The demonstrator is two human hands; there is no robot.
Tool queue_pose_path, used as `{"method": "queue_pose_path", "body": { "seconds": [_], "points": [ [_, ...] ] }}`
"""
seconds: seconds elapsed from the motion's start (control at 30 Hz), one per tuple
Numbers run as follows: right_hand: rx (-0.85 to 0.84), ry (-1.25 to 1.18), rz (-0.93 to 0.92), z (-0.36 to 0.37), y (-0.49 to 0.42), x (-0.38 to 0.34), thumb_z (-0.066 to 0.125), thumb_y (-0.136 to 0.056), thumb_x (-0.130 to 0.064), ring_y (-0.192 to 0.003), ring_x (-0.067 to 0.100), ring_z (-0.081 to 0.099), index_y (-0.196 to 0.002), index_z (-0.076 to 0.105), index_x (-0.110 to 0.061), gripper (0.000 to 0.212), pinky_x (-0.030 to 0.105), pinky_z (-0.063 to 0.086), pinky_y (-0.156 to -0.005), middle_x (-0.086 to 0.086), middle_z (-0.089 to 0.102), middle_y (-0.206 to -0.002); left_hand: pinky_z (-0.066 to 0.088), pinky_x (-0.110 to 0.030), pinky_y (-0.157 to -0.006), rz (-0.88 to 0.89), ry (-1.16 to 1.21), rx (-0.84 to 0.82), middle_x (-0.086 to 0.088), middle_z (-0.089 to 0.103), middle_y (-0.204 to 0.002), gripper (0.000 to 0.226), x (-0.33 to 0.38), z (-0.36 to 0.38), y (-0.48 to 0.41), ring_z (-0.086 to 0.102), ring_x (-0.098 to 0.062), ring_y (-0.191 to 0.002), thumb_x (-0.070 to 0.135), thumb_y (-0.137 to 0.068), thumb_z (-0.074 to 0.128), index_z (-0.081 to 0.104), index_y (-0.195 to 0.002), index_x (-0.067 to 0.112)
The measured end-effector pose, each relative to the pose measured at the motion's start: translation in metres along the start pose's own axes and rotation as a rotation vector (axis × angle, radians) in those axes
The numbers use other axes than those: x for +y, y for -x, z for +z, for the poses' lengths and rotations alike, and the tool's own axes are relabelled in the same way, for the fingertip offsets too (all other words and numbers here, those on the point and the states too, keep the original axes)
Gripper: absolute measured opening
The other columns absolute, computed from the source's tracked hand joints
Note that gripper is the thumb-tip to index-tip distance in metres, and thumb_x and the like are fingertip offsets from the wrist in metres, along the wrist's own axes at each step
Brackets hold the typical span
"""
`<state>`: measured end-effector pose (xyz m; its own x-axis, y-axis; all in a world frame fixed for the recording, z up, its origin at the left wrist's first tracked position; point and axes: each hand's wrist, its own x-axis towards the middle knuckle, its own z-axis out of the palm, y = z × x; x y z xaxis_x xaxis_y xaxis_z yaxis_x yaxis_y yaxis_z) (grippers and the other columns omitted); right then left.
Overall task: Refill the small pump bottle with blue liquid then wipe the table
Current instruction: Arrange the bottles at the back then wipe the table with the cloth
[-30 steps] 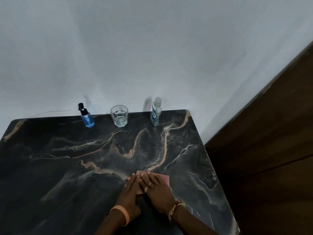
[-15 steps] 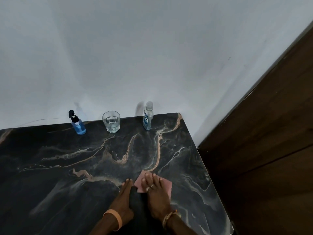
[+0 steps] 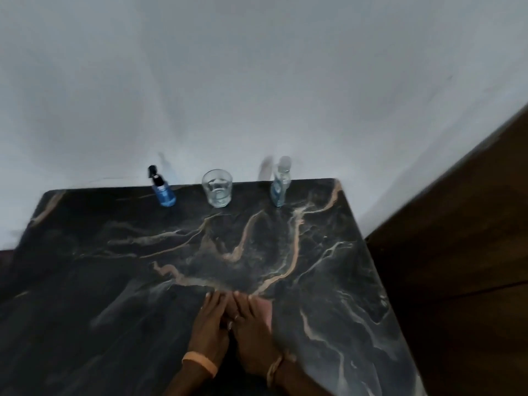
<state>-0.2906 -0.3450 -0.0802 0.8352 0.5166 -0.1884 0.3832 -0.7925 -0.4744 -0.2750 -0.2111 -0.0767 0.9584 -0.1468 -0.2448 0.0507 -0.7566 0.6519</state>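
The small pump bottle [image 3: 163, 190], black-topped and full of blue liquid, stands at the back edge of the dark marble table [image 3: 114, 281]. A taller clear bottle [image 3: 280, 184] stands at the back right. Near the front, my left hand [image 3: 208, 324] and my right hand [image 3: 254, 332] lie flat side by side, fingers extended. Both press on a pink cloth [image 3: 267, 307], which is mostly hidden under my right hand. The frame is blurred.
A clear drinking glass [image 3: 217, 187] stands between the two bottles. A white wall rises behind the table. Dark wooden panelling [image 3: 457, 252] runs along the table's right edge.
My hands have closed together over the cloth and slid a little leftward on the table. The view has shifted, and the bottles and glass stay in place.
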Motion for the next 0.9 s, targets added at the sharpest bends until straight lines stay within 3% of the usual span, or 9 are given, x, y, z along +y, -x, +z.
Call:
{"method": "queue_pose_path", "body": {
  "seconds": [0.13, 0.27, 0.37, 0.47, 0.53, 0.63, 0.7, 0.83, 0.9],
  "points": [
    [0.021, 0.114, -0.127, -0.041, -0.052, 0.027, 0.039, -0.103, -0.032, -0.151, 0.021, 0.016, -0.151, 0.039, -0.025, 0.049, 0.042, 0.006, -0.123, -0.002, 0.030, -0.160, 0.007, -0.015, -0.115, -0.032, 0.061, 0.069, -0.007, 0.023, -0.155, 0.061, -0.013, -0.019, 0.004, 0.020, -0.020, -0.145, -0.006, -0.089, 0.046, 0.031, -0.146, 0.007],
    [0.158, -0.051, 0.168, -0.018, -0.049, 0.012, 0.043, -0.101, -0.027, -0.153, 0.026, 0.004, -0.153, 0.035, -0.023, 0.053, 0.044, 0.000, -0.123, -0.003, 0.018, -0.163, 0.000, -0.015, -0.115, -0.012, -0.021, 0.040, -0.010, 0.015, -0.158, 0.061, -0.015, -0.023, -0.001, 0.010, -0.022, -0.147, -0.003, -0.090, 0.042, 0.024, -0.148, 0.006],
    [0.052, -0.051, -0.072, 0.009, -0.026, -0.009, 0.038, -0.104, -0.021, -0.153, 0.019, 0.001, -0.154, 0.031, -0.025, 0.050, 0.046, 0.000, -0.124, -0.004, 0.015, -0.164, -0.004, -0.020, -0.117, -0.006, -0.086, 0.018, -0.011, 0.007, -0.158, 0.062, -0.022, -0.025, -0.005, 0.003, -0.024, -0.148, -0.001, -0.092, 0.039, 0.016, -0.149, 0.004],
    [0.004, 0.066, -0.293, -0.028, -0.073, 0.033, 0.049, -0.101, -0.025, -0.150, 0.020, 0.019, -0.150, 0.041, -0.026, 0.050, 0.040, 0.006, -0.124, -0.002, 0.032, -0.160, -0.002, -0.024, -0.119, -0.025, -0.123, 0.027, -0.012, 0.009, -0.159, 0.061, -0.022, -0.031, -0.010, 0.003, -0.025, -0.148, 0.003, -0.094, 0.041, 0.017, -0.149, 0.006],
    [0.077, -0.008, -0.093, -0.058, -0.107, 0.056, 0.054, -0.098, -0.019, -0.146, 0.025, 0.029, -0.145, 0.049, -0.022, 0.048, 0.044, 0.016, -0.122, 0.002, 0.042, -0.154, 0.004, -0.030, -0.120, -0.018, -0.144, 0.060, -0.011, 0.015, -0.158, 0.057, -0.020, -0.038, -0.019, 0.007, -0.025, -0.147, 0.011, -0.096, 0.043, 0.023, -0.149, 0.007],
    [0.244, 0.003, 0.304, -0.069, -0.110, 0.074, 0.043, -0.088, 0.005, -0.150, 0.033, 0.017, -0.150, 0.041, -0.017, 0.066, 0.047, 0.010, -0.123, 0.004, 0.033, -0.159, 0.003, -0.029, -0.118, 0.017, -0.203, 0.088, -0.012, 0.017, -0.158, 0.055, -0.013, -0.043, -0.030, 0.008, -0.027, -0.147, 0.020, -0.098, 0.045, 0.026, -0.148, 0.008],
    [0.309, 0.045, 0.376, -0.049, -0.082, 0.059, 0.041, -0.084, 0.001, -0.150, 0.036, 0.015, -0.150, 0.040, -0.016, 0.068, 0.048, 0.007, -0.123, 0.003, 0.029, -0.160, 0.004, -0.030, -0.118, 0.007, -0.219, 0.070, -0.011, 0.015, -0.159, 0.055, -0.013, -0.043, -0.038, 0.008, -0.028, -0.147, 0.022, -0.098, 0.043, 0.025, -0.149, 0.009],
    [0.111, 0.065, -0.041, -0.002, -0.017, 0.014, 0.047, -0.089, -0.007, -0.151, 0.033, 0.015, -0.150, 0.041, -0.018, 0.063, 0.057, 0.010, -0.121, 0.004, 0.027, -0.161, 0.007, -0.039, -0.120, 0.029, -0.305, -0.059, -0.013, 0.007, -0.160, 0.058, -0.024, -0.035, -0.043, 0.001, -0.031, -0.147, 0.027, -0.098, 0.040, 0.021, -0.150, 0.011],
    [0.100, 0.148, -0.163, -0.021, -0.042, 0.036, 0.055, -0.096, -0.015, -0.147, 0.033, 0.028, -0.147, 0.047, -0.018, 0.052, 0.057, 0.022, -0.118, 0.007, 0.036, -0.157, 0.003, -0.038, -0.120, 0.073, -0.305, -0.075, -0.013, 0.007, -0.160, 0.058, -0.031, -0.037, -0.042, 0.000, -0.030, -0.147, 0.026, -0.098, 0.039, 0.019, -0.150, 0.011]
  ]
}}
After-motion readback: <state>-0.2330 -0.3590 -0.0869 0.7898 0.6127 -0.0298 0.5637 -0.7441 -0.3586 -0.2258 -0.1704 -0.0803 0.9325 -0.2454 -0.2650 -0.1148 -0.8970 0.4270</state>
